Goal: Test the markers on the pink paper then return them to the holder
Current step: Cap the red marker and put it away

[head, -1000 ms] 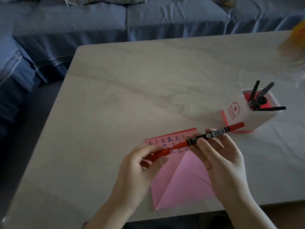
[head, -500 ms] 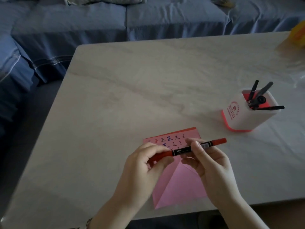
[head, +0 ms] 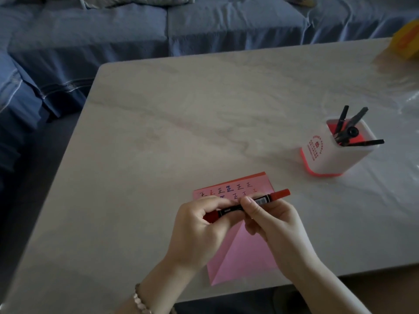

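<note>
A red-and-black marker (head: pixel 263 199) lies level between both hands above the pink paper (head: pixel 240 252). My left hand (head: pixel 199 227) pinches the marker's red left end, which looks like its cap. My right hand (head: pixel 272 225) grips the black barrel near the middle. The paper lies near the table's front edge and carries rows of small written marks along its far edge. A white holder (head: pixel 326 157) with a red base and red inside stands to the right, with several dark markers (head: pixel 349 130) sticking out.
The pale marble table (head: pixel 181 123) stretches far to the left and back. A blue sofa (head: pixel 136 30) runs behind it. A yellow object (head: pixel 407 41) sits at the far right corner, and clear plastic (head: pixel 408 105) lies at the right edge.
Both hands have drawn the marker down and closer to me. The red left end has closed onto the barrel, and the marker looks shorter.
</note>
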{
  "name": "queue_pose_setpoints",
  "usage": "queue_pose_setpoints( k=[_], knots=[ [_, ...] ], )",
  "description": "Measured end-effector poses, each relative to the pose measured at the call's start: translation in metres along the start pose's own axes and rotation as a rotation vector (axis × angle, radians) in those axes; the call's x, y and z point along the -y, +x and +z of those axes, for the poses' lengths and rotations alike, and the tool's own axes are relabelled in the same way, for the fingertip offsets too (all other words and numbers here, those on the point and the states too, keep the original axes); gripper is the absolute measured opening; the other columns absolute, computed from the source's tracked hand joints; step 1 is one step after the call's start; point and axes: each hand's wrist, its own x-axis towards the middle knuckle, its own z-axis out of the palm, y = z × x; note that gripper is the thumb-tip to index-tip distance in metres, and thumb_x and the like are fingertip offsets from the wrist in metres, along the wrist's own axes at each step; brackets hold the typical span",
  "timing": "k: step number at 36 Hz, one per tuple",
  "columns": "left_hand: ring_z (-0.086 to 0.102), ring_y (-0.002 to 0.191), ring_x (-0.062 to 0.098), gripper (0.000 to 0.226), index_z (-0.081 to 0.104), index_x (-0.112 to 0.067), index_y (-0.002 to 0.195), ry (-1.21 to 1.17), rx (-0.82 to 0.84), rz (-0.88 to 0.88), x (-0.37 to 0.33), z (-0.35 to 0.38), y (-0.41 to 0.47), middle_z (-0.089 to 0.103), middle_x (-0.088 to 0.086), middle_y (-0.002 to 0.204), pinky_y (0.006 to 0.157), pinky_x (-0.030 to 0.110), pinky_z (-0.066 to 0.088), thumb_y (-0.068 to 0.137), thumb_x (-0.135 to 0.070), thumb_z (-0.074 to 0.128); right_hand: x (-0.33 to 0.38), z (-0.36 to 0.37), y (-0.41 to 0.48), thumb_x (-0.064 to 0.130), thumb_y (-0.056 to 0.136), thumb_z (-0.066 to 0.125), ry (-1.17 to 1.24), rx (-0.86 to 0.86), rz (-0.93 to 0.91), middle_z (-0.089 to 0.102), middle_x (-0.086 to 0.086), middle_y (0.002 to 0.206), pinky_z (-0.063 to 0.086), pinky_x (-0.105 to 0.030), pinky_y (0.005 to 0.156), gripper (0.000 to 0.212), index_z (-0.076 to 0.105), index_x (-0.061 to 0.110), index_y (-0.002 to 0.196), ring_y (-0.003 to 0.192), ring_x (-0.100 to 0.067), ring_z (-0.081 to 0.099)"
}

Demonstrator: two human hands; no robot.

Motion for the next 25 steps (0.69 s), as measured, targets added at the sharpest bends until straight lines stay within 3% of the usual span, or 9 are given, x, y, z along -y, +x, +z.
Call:
queue_pose_setpoints(
  k=[6, 8, 11, 17, 21, 23, 25],
  knots=[
    [0.066, 0.07, 0.003, 0.008, 0.074, -0.026, 0.074, 0.081, -0.012, -0.041, 0.002, 0.0, 0.004, 0.072, -0.013, 0.071, 0.065, 0.018, 0.051, 0.068, -0.028, 0.069, 0.002, -0.002, 0.006, 0.023, 0.073, 0.063, 0.046, -0.019, 0.023, 0.059, 0.001, 0.052, 0.041, -0.018, 0.045, 0.012, 0.064, 0.011, 0.074, 0.047, -0.01, 0.049],
    [0.066, 0.069, 0.006, 0.004, 0.073, -0.028, 0.073, 0.099, -0.002, -0.066, 0.003, -0.002, 0.006, 0.072, -0.011, 0.073, 0.066, 0.027, 0.054, 0.071, -0.025, 0.073, 0.002, -0.006, 0.008, 0.02, 0.079, 0.059, 0.106, -0.025, 0.06, 0.059, 0.0, 0.053, 0.041, -0.019, 0.046, 0.013, 0.063, 0.008, 0.079, 0.049, -0.011, 0.049],
    [0.065, 0.068, 0.014, 0.012, 0.071, -0.028, 0.072, 0.142, 0.026, -0.061, 0.004, -0.001, 0.009, 0.071, -0.008, 0.072, 0.066, 0.038, 0.052, 0.075, -0.016, 0.074, 0.001, -0.011, 0.008, 0.029, 0.073, 0.057, 0.16, -0.021, 0.091, 0.059, -0.003, 0.055, 0.041, -0.02, 0.047, 0.026, 0.064, 0.005, 0.082, 0.049, -0.012, 0.049],
    [0.063, 0.074, 0.009, 0.003, 0.068, -0.025, 0.08, 0.126, 0.161, -0.147, 0.005, 0.02, 0.026, 0.069, -0.007, 0.077, 0.071, 0.025, 0.049, 0.079, -0.025, 0.071, 0.013, -0.034, 0.012, 0.019, 0.079, 0.058, 0.103, -0.1, 0.015, 0.063, 0.0, 0.055, 0.046, -0.018, 0.05, 0.014, 0.064, 0.007, 0.079, 0.053, -0.01, 0.055],
    [0.06, 0.083, 0.002, 0.018, 0.054, -0.041, 0.091, 0.246, 0.277, -0.107, 0.003, 0.04, 0.049, 0.063, -0.013, 0.09, 0.073, 0.013, 0.045, 0.088, -0.024, 0.058, 0.032, -0.066, 0.019, 0.009, 0.082, 0.059, -0.139, -0.264, -0.3, 0.069, 0.005, 0.064, 0.055, -0.021, 0.064, 0.013, 0.065, 0.019, 0.077, 0.063, -0.009, 0.064],
    [0.058, 0.079, -0.001, 0.021, 0.055, -0.035, 0.102, 0.275, 0.257, -0.1, 0.0, 0.047, 0.062, 0.06, -0.014, 0.088, 0.069, 0.008, 0.044, 0.088, -0.02, 0.056, 0.048, -0.086, 0.018, 0.014, 0.081, 0.064, -0.227, -0.396, -0.547, 0.069, 0.006, 0.071, 0.055, -0.022, 0.07, 0.016, 0.064, 0.03, 0.078, 0.068, -0.012, 0.066],
    [0.056, 0.073, 0.0, 0.02, 0.057, -0.023, 0.109, 0.314, 0.244, -0.088, -0.005, 0.052, 0.073, 0.057, -0.015, 0.084, 0.069, 0.011, 0.045, 0.089, -0.018, 0.055, 0.066, -0.105, 0.016, 0.022, 0.08, 0.061, -0.344, -0.504, -0.784, 0.065, 0.008, 0.082, 0.053, -0.023, 0.074, 0.014, 0.058, 0.034, 0.087, 0.077, -0.018, 0.065]
  ],
)
